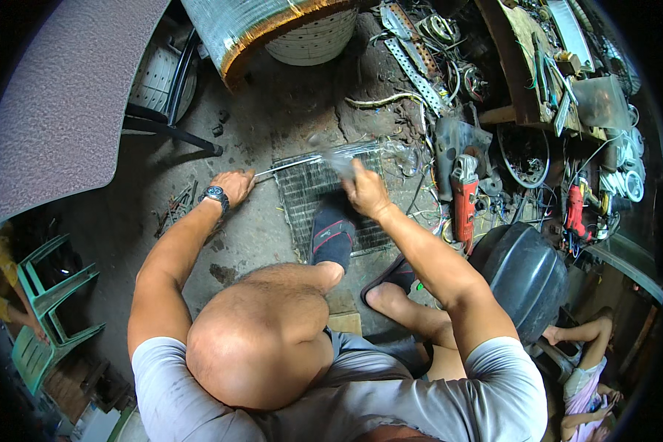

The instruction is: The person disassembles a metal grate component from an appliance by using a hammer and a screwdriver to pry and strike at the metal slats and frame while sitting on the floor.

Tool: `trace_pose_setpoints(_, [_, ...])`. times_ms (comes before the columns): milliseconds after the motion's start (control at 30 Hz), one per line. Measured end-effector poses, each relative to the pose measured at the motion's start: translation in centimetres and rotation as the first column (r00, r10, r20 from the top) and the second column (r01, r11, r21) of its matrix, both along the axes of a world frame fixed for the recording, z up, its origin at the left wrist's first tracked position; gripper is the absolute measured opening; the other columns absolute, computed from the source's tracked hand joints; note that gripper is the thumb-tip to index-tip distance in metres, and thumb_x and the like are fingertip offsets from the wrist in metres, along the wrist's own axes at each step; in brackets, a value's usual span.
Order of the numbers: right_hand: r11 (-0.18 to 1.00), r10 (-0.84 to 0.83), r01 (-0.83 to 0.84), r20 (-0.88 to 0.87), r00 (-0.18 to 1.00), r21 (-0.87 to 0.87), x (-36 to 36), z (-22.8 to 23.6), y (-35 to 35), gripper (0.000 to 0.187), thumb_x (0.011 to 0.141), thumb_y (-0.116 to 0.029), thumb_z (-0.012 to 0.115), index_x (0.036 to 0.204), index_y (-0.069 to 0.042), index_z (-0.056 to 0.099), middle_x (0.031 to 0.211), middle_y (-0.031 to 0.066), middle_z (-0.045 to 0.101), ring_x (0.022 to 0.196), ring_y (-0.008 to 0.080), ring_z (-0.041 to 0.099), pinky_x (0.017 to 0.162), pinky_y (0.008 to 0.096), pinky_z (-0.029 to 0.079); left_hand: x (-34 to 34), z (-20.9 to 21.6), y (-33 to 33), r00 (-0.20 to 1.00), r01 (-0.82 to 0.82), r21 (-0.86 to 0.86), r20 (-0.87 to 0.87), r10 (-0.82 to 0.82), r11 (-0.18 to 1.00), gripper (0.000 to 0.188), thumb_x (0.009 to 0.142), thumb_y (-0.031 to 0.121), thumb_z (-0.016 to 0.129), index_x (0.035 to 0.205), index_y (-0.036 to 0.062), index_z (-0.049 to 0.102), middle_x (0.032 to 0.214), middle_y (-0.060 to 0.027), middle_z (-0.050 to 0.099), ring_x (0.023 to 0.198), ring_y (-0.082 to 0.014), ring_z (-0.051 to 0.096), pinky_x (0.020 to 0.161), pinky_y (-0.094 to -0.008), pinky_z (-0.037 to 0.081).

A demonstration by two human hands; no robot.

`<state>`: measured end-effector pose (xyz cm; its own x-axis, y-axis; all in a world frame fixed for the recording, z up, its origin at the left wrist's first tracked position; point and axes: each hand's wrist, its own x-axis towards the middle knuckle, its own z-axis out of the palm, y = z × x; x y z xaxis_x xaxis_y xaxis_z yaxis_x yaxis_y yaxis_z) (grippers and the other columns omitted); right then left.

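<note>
- Head view: the left hand (230,187) is low over the floor, left of the gridded panel (296,200), its fingers closed on the left end of a thin metal rod (278,169).
- Rod: it runs rightward across the panel's far edge.
- Right hand (366,193): curled around a blurred grey item (339,164) above the far right of the panel; its exact kind cannot be told.
- Footing: a dark shoe (333,234) rests on the panel. Judged useful for steadying it; toes should stay clear of the rod.
- Recommended: hold the rod flat at its end, with the left fingers well apart from the right hand's item.
- Noted: the red power tool (465,200) lies to the right, best left clear of the right elbow.
</note>
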<state>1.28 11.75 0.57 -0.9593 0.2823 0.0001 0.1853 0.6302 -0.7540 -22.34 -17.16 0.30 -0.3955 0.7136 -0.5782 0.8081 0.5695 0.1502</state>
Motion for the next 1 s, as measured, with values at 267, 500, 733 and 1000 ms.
trace_pose_setpoints(267, [0.991, 0.002, 0.013, 0.111, 0.994, -0.136, -4.0, 5.9, -1.9, 0.042, 0.106, -0.039, 0.055, 0.112, 0.003, 0.055, 0.083, 0.0317, 0.069, 0.079, 0.0556, 0.066, 0.068, 0.0622, 0.050, -0.4, -0.1, -4.3, 0.998, -0.046, -0.007, -0.045, 0.046, 0.999, 0.040, 0.106, 0.038, 0.042, 0.121, 0.0070, 0.062, 0.113, -0.0255, 0.071, 0.104, -0.0447, 0.069, 0.091, -0.0563, 0.054])
trace_pose_setpoints(500, [0.987, 0.125, -0.157, 0.445, 0.887, 0.034, -3.4, 0.7, -0.8, 0.044, 0.105, -0.041, 0.056, 0.109, 0.002, 0.057, 0.083, 0.0322, 0.069, 0.080, 0.0573, 0.065, 0.067, 0.0616, 0.051, -0.7, -0.3, -2.6, 0.998, -0.058, -0.023, -0.029, 0.057, 0.998, 0.036, 0.105, 0.037, 0.044, 0.117, 0.0091, 0.064, 0.109, -0.0249, 0.072, 0.102, -0.0454, 0.070, 0.091, -0.0572, 0.054])
trace_pose_setpoints(733, [1.000, 0.024, -0.024, -0.108, 0.994, 0.001, -1.4, 0.5, -1.2, 0.032, 0.102, -0.032, 0.059, 0.110, -0.001, 0.055, 0.083, 0.0293, 0.070, 0.081, 0.0540, 0.067, 0.069, 0.0607, 0.053, -0.6, 0.7, -2.0, 0.998, -0.032, 0.010, -0.045, 0.033, 0.999, 0.035, 0.105, 0.036, 0.047, 0.119, 0.0072, 0.062, 0.108, -0.0259, 0.071, 0.101, -0.0459, 0.069, 0.087, -0.0559, 0.055])
trace_pose_setpoints(1000, [0.979, 0.127, -0.104, 0.126, 0.984, -0.175, -5.2, 6.4, -3.2, 0.036, 0.103, -0.033, 0.060, 0.114, 0.002, 0.057, 0.092, 0.0299, 0.072, 0.086, 0.0494, 0.070, 0.070, 0.0577, 0.053, -1.2, -0.4, -5.8, 0.997, -0.039, -0.005, -0.074, 0.039, 0.999, 0.035, 0.105, 0.036, 0.045, 0.117, 0.0093, 0.064, 0.106, -0.0250, 0.072, 0.100, -0.0453, 0.070, 0.088, -0.0557, 0.055])
